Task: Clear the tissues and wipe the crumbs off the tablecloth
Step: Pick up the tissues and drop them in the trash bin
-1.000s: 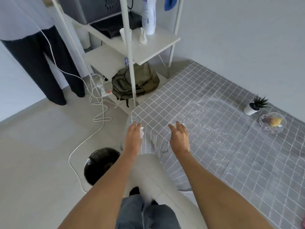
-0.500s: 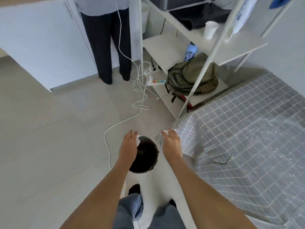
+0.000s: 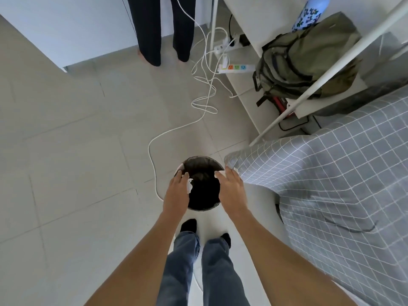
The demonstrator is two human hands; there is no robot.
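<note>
Hovering over the bin (image 3: 202,200): left hand (image 3: 177,193) fingers holding tissue (image 3: 189,187), right hand (image 3: 230,191) fingers holding tissue too

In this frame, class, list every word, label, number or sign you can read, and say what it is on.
None can be read.
Bottle: a blue floral pattern, no lettering visible.
Power strip: coloured sockets, any marking too small to read.
Backpack, bin and tablecloth: no text visible.
</note>
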